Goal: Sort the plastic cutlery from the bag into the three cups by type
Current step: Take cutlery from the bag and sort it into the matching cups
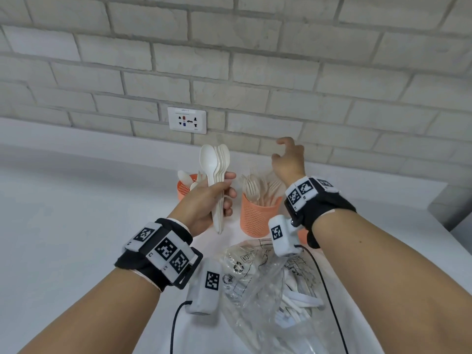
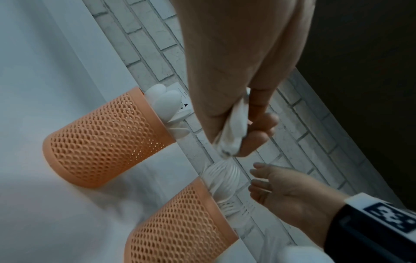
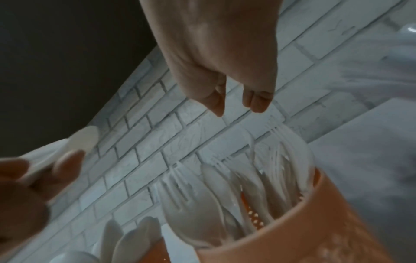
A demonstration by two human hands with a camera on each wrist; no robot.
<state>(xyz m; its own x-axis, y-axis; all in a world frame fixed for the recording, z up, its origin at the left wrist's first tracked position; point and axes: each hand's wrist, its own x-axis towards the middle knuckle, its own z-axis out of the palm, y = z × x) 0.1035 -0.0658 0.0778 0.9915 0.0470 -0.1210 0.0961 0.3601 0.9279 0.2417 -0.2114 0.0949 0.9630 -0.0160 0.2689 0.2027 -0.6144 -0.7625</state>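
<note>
My left hand [image 1: 221,194] grips a stack of white plastic spoons [image 1: 215,159] by the handles, bowls up, just in front of an orange mesh cup [image 1: 184,188] that holds spoons. In the left wrist view the handles [image 2: 234,132] are pinched between thumb and fingers. My right hand [image 1: 280,149] hovers empty above the orange cup of forks [image 1: 256,218], its fingers [image 3: 258,101] loosely curled. A third orange cup [image 1: 303,235] shows only as a sliver behind my right wrist camera. The clear bag [image 1: 265,290] with more cutlery lies nearest to me.
The cups stand on a white counter [image 1: 89,213] against a brick wall with a socket plate [image 1: 187,120]. The counter's right edge [image 1: 434,200] drops off beyond the cups. Camera cables [image 1: 329,297] trail over the bag.
</note>
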